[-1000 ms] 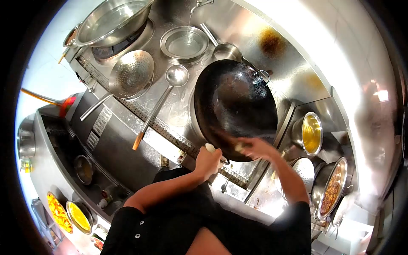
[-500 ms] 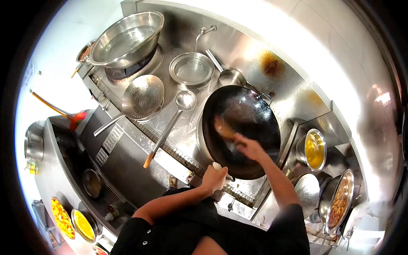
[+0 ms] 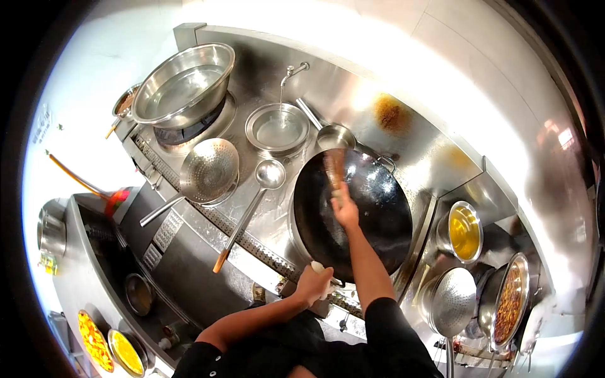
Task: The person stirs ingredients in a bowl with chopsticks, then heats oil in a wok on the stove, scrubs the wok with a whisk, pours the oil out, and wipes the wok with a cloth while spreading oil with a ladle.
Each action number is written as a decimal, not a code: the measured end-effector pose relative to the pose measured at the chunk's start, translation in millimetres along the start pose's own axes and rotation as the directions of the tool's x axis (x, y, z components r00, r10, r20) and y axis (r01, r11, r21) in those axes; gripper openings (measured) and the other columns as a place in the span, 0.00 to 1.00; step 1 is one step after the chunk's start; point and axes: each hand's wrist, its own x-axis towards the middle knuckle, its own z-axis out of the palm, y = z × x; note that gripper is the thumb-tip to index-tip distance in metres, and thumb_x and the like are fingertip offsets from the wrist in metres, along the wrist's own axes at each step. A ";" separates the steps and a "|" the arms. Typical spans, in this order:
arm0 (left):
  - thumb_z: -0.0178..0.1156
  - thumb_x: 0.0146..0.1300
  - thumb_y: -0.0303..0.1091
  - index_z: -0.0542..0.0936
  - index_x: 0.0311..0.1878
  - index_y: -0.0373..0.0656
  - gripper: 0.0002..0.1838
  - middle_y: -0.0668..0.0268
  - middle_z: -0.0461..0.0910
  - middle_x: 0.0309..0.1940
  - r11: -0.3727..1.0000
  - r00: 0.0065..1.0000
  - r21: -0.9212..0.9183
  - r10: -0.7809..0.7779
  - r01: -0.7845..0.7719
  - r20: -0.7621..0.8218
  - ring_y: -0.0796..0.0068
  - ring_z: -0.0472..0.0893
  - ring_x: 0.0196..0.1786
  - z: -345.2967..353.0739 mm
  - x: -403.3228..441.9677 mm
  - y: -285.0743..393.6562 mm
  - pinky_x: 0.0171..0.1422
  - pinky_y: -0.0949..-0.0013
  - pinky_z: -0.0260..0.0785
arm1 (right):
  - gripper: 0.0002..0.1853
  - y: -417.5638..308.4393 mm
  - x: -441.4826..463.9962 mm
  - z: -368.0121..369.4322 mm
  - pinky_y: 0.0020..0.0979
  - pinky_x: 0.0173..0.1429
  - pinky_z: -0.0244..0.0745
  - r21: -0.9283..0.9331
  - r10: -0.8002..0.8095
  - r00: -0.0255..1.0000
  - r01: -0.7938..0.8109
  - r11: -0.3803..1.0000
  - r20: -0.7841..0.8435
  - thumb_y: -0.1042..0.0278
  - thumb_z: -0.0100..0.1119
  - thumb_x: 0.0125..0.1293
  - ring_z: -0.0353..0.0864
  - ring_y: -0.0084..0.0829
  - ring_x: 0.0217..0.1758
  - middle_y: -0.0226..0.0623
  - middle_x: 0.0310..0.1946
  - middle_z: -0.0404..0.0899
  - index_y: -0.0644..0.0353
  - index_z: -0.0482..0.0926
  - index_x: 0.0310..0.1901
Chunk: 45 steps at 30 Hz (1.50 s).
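A large black wok sits on the stove in front of me, with a wire loop handle on its far rim. My right hand is closed round a brown wok brush, whose bristles are smeared by motion against the wok's far left inner wall. At the near rim, my left hand is closed on a folded white cloth by the wok's near handle. How far its fingers wrap that handle is hidden. Inside the wok the surface looks dark and shiny.
Left of the wok lie a ladle, a perforated strainer and a water-filled basin under a running tap. Farther left stands a big steel bowl. At right are an oil bowl, another strainer and a chili-filled pan.
The brush and my right hand have moved from the wok's left middle up toward its far rim. My left hand stays at the near handle. The whole view has shifted slightly.
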 end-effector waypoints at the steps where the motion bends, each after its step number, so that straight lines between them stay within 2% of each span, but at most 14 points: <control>1: 0.61 0.60 0.42 0.74 0.40 0.30 0.20 0.58 0.79 0.30 0.999 0.999 -0.004 0.040 -0.040 -0.011 0.71 0.79 0.27 -0.2 4.4 -1.5 0.29 0.66 0.72 | 0.33 -2.2 6.0 1.4 0.46 0.54 0.75 0.052 0.379 0.910 -0.376 0.925 -0.170 0.55 0.54 0.67 0.82 0.53 0.46 0.50 0.45 0.82 0.46 0.56 0.72; 3: 0.63 0.58 0.43 0.74 0.39 0.28 0.22 0.57 0.79 0.27 0.998 0.999 -0.045 0.048 -0.049 -0.018 0.69 0.80 0.25 0.1 11.4 -9.3 0.26 0.65 0.72 | 0.26 -3.6 9.9 8.6 0.45 0.42 0.79 0.160 0.684 0.664 -0.672 0.723 -0.301 0.56 0.53 0.68 0.84 0.46 0.34 0.46 0.36 0.84 0.48 0.64 0.66; 4: 0.63 0.58 0.43 0.75 0.36 0.29 0.21 0.59 0.78 0.25 0.997 1.000 -0.073 0.008 -0.009 -0.005 0.69 0.80 0.25 -1.9 2.0 4.2 0.26 0.66 0.72 | 0.19 7.6 19.2 25.6 0.40 0.44 0.79 0.461 0.799 0.570 -0.771 0.440 0.190 0.54 0.55 0.69 0.84 0.39 0.35 0.41 0.37 0.83 0.51 0.72 0.57; 9: 0.59 0.60 0.37 0.74 0.29 0.32 0.14 0.62 0.77 0.23 0.987 0.996 -0.133 0.083 -0.085 -0.021 0.72 0.78 0.20 2.3 12.9 -12.5 0.19 0.68 0.68 | 0.34 -14.3 -72.7 -100.5 0.28 0.28 0.73 0.159 0.252 0.462 -0.682 0.714 0.850 0.56 0.62 0.66 0.75 0.24 0.24 0.31 0.27 0.79 0.40 0.62 0.72; 11: 0.59 0.60 0.36 0.74 0.31 0.32 0.14 0.62 0.77 0.23 0.990 0.996 -0.110 0.094 -0.093 0.004 0.73 0.78 0.21 -0.4 13.2 -1.6 0.20 0.68 0.70 | 0.31 66.0 -70.0 -169.5 0.44 0.43 0.80 -0.687 0.470 0.761 -0.043 0.726 0.448 0.54 0.57 0.66 0.85 0.45 0.39 0.44 0.40 0.84 0.36 0.62 0.71; 12: 0.59 0.60 0.36 0.73 0.33 0.32 0.13 0.62 0.77 0.23 0.987 0.997 -0.157 0.051 -0.043 0.052 0.73 0.78 0.21 -0.4 11.4 5.5 0.21 0.68 0.70 | 0.31 51.2 -52.2 -193.8 0.45 0.45 0.79 -0.772 0.665 0.744 -0.383 0.507 0.067 0.57 0.54 0.67 0.85 0.45 0.42 0.41 0.43 0.84 0.36 0.60 0.71; 18: 0.50 0.69 0.32 0.73 0.41 0.32 0.10 0.65 0.74 0.19 0.988 0.997 -0.151 0.019 -0.007 0.074 0.77 0.68 0.13 -4.0 34.8 -8.6 0.33 0.67 0.77 | 0.24 -57.5 -82.7 -142.3 0.46 0.53 0.76 -0.223 0.042 0.860 0.084 0.971 0.509 0.54 0.53 0.68 0.82 0.53 0.46 0.43 0.48 0.82 0.42 0.71 0.65; 25: 0.58 0.63 0.35 0.72 0.38 0.33 0.12 0.59 0.77 0.23 0.971 0.984 -0.182 -0.140 0.158 0.108 0.72 0.73 0.15 -8.9 24.4 14.5 0.23 0.66 0.75 | 0.26 2.2 -29.3 -135.4 0.46 0.50 0.78 -0.639 0.658 0.745 -0.454 0.622 0.112 0.48 0.53 0.67 0.82 0.53 0.46 0.52 0.45 0.81 0.62 0.77 0.54; 28: 0.58 0.62 0.34 0.74 0.36 0.33 0.11 0.59 0.77 0.22 0.975 0.978 -0.172 -0.114 0.143 0.173 0.71 0.74 0.16 -10.5 21.4 16.9 0.22 0.66 0.74 | 0.22 -12.4 -38.8 -97.9 0.48 0.47 0.78 -0.554 0.148 0.900 0.117 0.824 0.409 0.51 0.52 0.69 0.84 0.49 0.42 0.51 0.41 0.82 0.57 0.77 0.57; 31: 0.59 0.61 0.34 0.75 0.31 0.33 0.12 0.64 0.76 0.22 0.982 0.978 -0.154 -0.078 0.108 0.191 0.74 0.74 0.17 -13.8 45.0 -17.5 0.20 0.67 0.71 | 0.39 34.7 -19.0 -44.7 0.48 0.45 0.78 -0.241 0.695 0.606 -0.794 0.559 -0.386 0.49 0.52 0.69 0.84 0.52 0.39 0.57 0.36 0.82 0.43 0.45 0.76; 35: 0.56 0.68 0.38 0.73 0.41 0.36 0.13 0.62 0.77 0.28 0.987 0.941 -0.088 -0.102 0.137 0.322 0.72 0.79 0.25 -21.6 52.8 -19.1 0.28 0.67 0.76 | 0.43 21.0 -5.2 -3.1 0.49 0.47 0.77 -0.444 0.195 0.972 -0.118 0.889 0.133 0.49 0.52 0.68 0.83 0.56 0.39 0.54 0.40 0.83 0.43 0.38 0.77; 39: 0.55 0.70 0.42 0.72 0.46 0.37 0.16 0.60 0.79 0.31 0.983 0.935 -0.034 -0.164 0.183 0.314 0.68 0.83 0.29 -22.9 30.4 11.5 0.31 0.68 0.78 | 0.25 27.7 7.8 11.9 0.47 0.43 0.78 0.256 0.727 0.585 -0.688 0.679 -0.358 0.53 0.50 0.69 0.83 0.52 0.38 0.48 0.38 0.83 0.51 0.64 0.65; 42: 0.54 0.70 0.46 0.74 0.47 0.37 0.19 0.57 0.81 0.35 0.931 0.900 -0.064 -0.327 0.358 0.288 0.65 0.84 0.33 -17.1 36.3 15.4 0.32 0.65 0.77 | 0.20 -37.0 -28.7 -24.1 0.28 0.22 0.72 0.371 0.394 0.752 -0.622 0.690 0.529 0.53 0.58 0.68 0.72 0.24 0.19 0.30 0.24 0.74 0.52 0.74 0.57; 45: 0.59 0.64 0.42 0.74 0.47 0.39 0.17 0.61 0.77 0.36 0.894 0.873 -0.121 -0.381 0.432 0.304 0.65 0.80 0.34 -18.9 63.7 -3.3 0.28 0.63 0.76 | 0.27 -6.2 -52.8 -122.8 0.32 0.29 0.76 -0.044 0.366 0.560 -0.505 0.862 0.743 0.55 0.56 0.68 0.78 0.28 0.26 0.34 0.31 0.79 0.44 0.66 0.68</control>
